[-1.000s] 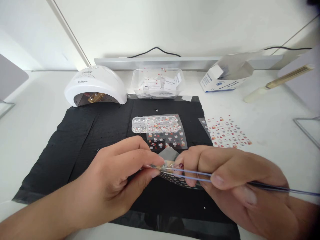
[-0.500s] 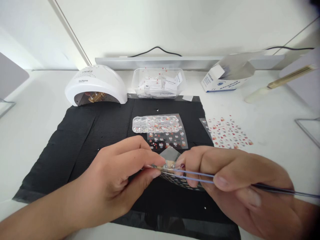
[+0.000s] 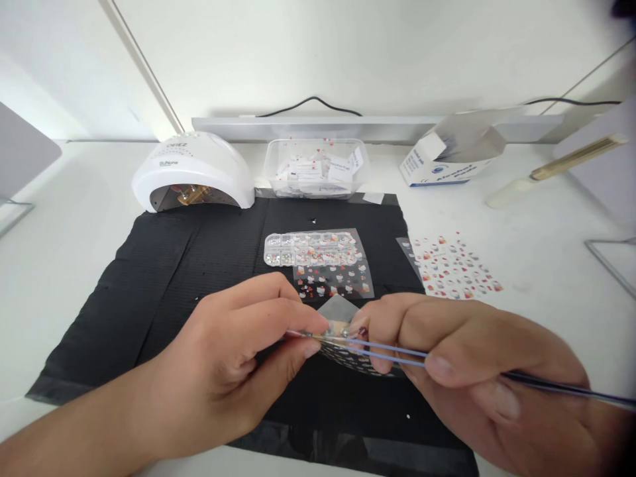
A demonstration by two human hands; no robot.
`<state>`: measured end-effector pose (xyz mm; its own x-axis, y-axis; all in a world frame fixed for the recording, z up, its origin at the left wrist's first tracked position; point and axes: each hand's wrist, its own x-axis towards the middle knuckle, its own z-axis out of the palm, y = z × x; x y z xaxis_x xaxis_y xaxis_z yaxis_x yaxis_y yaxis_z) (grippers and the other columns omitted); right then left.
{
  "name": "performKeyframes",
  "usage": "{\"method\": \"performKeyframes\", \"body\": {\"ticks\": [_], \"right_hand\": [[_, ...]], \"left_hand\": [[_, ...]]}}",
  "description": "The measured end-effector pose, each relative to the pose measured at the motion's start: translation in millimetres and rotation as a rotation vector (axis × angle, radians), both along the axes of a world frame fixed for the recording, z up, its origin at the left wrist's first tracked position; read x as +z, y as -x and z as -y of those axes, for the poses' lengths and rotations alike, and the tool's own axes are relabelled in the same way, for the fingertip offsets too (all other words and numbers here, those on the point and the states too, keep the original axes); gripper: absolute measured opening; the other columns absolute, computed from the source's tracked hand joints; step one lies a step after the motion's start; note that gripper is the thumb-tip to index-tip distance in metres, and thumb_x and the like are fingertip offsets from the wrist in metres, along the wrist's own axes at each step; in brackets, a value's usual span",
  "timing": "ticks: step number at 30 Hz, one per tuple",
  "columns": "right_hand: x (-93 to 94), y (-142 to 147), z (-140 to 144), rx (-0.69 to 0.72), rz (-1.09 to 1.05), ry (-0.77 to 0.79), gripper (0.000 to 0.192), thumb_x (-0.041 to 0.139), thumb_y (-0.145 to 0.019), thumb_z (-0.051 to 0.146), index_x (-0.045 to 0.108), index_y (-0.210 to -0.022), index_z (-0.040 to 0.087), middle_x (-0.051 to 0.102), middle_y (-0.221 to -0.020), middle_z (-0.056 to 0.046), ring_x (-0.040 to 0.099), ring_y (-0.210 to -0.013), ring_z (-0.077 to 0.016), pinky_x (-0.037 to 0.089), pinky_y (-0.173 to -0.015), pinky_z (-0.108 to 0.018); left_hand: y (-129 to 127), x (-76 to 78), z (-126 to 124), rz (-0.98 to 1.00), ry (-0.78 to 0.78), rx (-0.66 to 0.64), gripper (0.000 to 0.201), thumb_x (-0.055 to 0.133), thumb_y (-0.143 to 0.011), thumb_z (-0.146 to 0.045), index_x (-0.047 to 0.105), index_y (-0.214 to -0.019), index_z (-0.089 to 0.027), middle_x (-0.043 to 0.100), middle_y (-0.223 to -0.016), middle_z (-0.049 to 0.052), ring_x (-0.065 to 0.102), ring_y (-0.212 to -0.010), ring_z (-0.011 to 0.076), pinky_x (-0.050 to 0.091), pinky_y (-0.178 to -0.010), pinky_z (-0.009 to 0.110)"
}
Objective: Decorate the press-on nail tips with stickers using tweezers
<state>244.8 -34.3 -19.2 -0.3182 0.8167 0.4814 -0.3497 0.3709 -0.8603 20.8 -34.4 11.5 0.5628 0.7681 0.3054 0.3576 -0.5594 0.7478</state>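
Left hand [image 3: 238,351]: thumb and forefinger together, clamped on the near-left end of a curved, patterned clear sheet [image 3: 348,360]. Right hand [image 3: 477,364]: thumb and fingers closed around slim tweezers [image 3: 397,352], with the two purple arms parted along the visible length. Progress, as far as visible: sheet in grip above the black mat [image 3: 173,291], tweezers in grip, tips beside the left fingertips. Not yet evident: any sticker free of the sheet. Tip closure and contents: too fine to tell. Stage, by judgement: partway, with both held items not yet set down. Location of the held sheet: between the hands, just below the tweezers, near the right fingertips; contact there unclear. Beyond the hands: a second sticker sheet [image 3: 334,283], overlapping a divided case [image 3: 272,250]. To the right: a third sticker sheet [image 3: 457,268], partly on the mat, mostly on the white table [image 3: 54,278].
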Motion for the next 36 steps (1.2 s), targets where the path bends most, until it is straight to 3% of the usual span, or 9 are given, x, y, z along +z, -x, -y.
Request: {"method": "performKeyframes", "body": {"ticks": [21, 36], "right_hand": [[-2.9, -2.1, 1.1, -0.023, 0.018, -0.017, 0.025, 0.054, -0.097, 0.031, 0.078, -0.102, 0.027, 0.057, -0.059, -0.001, 0.064, -0.06, -0.0194, 0.061, -0.063, -0.044], [-5.2, -2.0, 2.7, -0.014, -0.012, 0.015, 0.018, 0.061, -0.094, 0.029, 0.077, -0.101, 0.025, 0.062, -0.063, -0.002, 0.066, -0.062, -0.0209, 0.061, -0.064, -0.046]], "left_hand": [[1.4, -0.7, 0.2, -0.013, 0.003, -0.002, 0.016, 0.058, -0.089, -0.003, 0.066, -0.099, -0.013, 0.058, -0.083, 0.0, 0.053, -0.064, 0.0048, 0.043, -0.054, 0.015], [0.8, 0.3, 1.2, -0.007, 0.011, -0.004, 0.018, 0.058, -0.088, -0.001, 0.066, -0.1, -0.012, 0.057, -0.082, -0.001, 0.052, -0.065, 0.0039, 0.043, -0.056, 0.014]]}}
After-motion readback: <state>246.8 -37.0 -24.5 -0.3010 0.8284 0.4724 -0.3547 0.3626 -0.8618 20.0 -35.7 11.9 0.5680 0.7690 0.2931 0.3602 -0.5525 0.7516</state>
